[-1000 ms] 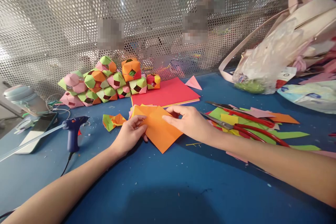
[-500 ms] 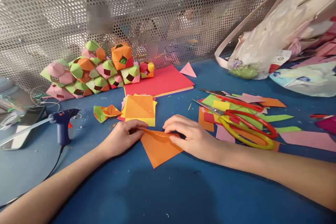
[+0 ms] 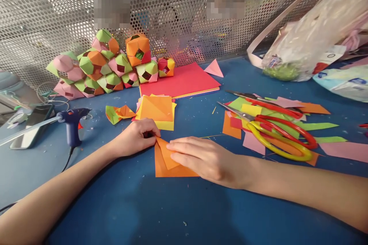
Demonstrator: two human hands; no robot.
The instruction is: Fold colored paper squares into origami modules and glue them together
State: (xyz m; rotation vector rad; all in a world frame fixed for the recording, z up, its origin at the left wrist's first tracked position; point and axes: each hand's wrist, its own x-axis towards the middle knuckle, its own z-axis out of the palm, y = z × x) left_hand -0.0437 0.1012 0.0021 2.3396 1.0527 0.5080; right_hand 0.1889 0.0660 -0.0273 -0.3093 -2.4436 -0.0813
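An orange paper square (image 3: 164, 162) lies on the blue table (image 3: 172, 214), one corner folded in toward its middle. My left hand (image 3: 138, 137) pinches the paper's upper left corner. Flat on the sheet lies my right hand (image 3: 198, 159), fingers pressing the folded flap down. Just behind the hands sits a small stack of cut paper squares (image 3: 156, 110), orange on top, yellow below.
Folded paper cubes (image 3: 109, 67) are piled against the perforated metal wall. A red paper stack (image 3: 179, 82) lies behind. Two pairs of scissors (image 3: 276, 130) rest on paper scraps at right. A blue glue gun (image 3: 71, 122) and phone (image 3: 31, 130) sit at left; bags (image 3: 304, 42) at back right.
The orange sheet was brought down from above the stack onto the table nearer me. Its corner has been folded in, and my right hand now presses it flat.
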